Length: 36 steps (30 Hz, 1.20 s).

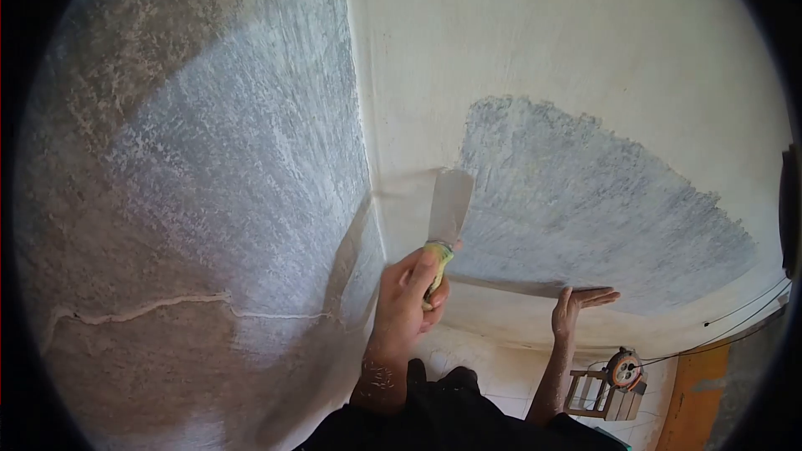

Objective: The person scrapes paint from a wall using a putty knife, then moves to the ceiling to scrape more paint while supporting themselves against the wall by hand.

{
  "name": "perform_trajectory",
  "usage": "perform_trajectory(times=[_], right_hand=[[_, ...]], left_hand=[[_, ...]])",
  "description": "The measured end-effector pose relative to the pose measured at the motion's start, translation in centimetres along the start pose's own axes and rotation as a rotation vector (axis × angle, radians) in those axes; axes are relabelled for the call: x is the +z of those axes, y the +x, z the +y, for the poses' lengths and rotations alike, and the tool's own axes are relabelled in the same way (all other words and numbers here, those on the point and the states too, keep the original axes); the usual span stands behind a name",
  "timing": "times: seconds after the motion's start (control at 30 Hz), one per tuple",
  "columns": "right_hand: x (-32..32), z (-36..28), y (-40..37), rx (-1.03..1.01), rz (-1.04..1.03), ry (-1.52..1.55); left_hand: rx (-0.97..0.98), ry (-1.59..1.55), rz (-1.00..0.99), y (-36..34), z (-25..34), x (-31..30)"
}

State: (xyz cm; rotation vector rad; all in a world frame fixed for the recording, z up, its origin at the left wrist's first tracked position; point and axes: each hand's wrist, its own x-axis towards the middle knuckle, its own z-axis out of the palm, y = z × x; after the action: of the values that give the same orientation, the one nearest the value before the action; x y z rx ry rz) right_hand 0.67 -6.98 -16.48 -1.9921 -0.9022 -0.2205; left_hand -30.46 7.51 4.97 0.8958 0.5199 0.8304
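My left hand [408,294] is wrapped round the yellow-green handle of a putty knife [451,200], thumb along the handle. The wide metal blade points up, its tip right at the left border of a rough grey patch [568,200] on the cream wall [535,25]. Pale flecks cling to my left wrist. Farther right, my right hand [576,305] is held out with fingers straight and pointing right, near the lower edge of the grey patch. Nothing shows in it.
To the left, a grey, rough-surfaced wall [225,150] meets the cream one at a corner, a ragged crack [150,307] crossing it. Below right, an orange cable reel [625,369] sits on a small wooden stool [589,394]. Dark cables [710,341] run from it toward the right.
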Motion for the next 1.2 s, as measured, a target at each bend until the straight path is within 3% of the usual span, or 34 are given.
perform_trajectory(times=[0.23,0.33,0.5,0.7,1.2], right_hand=[[0.3,-1.9,0.5,-0.107,0.209,-0.09],[1.7,-4.5,-0.2,-0.197,0.127,-0.214],[5.4,-5.7,-0.8,-0.289,0.192,-0.261],[10.8,-5.1,-2.8,-0.465,0.089,-0.348],[11.1,-4.7,-2.9,-0.536,0.097,-0.356]], left_hand=[[0.029,-0.006,0.008,0.2,-0.7,-0.2],[0.043,-0.014,0.018,0.2,-1.3,0.2],[-0.009,-0.021,0.053,-0.2,-1.8,-0.4],[0.077,-0.012,0.06,-0.2,-2.0,-0.5],[-0.005,0.002,0.015,0.3,-1.5,-0.1]])
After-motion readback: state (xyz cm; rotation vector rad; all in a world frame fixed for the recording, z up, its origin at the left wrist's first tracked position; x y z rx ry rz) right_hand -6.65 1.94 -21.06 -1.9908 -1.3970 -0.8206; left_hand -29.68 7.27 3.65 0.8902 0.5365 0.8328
